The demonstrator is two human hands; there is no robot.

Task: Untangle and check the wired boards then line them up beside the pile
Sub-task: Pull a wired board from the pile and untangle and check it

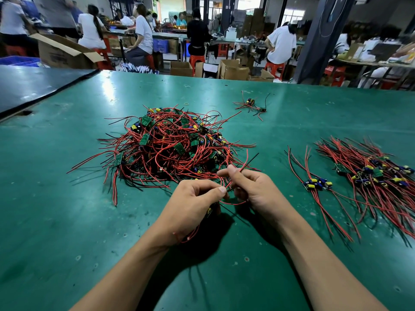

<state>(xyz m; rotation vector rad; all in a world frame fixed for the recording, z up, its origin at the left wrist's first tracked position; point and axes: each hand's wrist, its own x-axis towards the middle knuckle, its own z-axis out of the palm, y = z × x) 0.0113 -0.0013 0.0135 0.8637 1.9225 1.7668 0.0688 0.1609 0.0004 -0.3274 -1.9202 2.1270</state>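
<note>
Centrally, in the head camera's one view, a person's two bare hands meet low over a green worktable. The left hand is curled around a small wired board, mostly hidden under the fingers, with its leads trailing back past the wrist. The right hand pinches a red wire that loops between both hands. At 12 o'clock from the hands, touching distance away, lies the tangled pile of green boards and red and black leads, large and knotted. At 3 o'clock a row of sorted boards lies with wires combed the same way, well apart from the pile. A small stray cluster sits at 1 o'clock, farther back. Judging by the two heaps, a good share is lined up, but most boards remain to be freed and checked.
</note>
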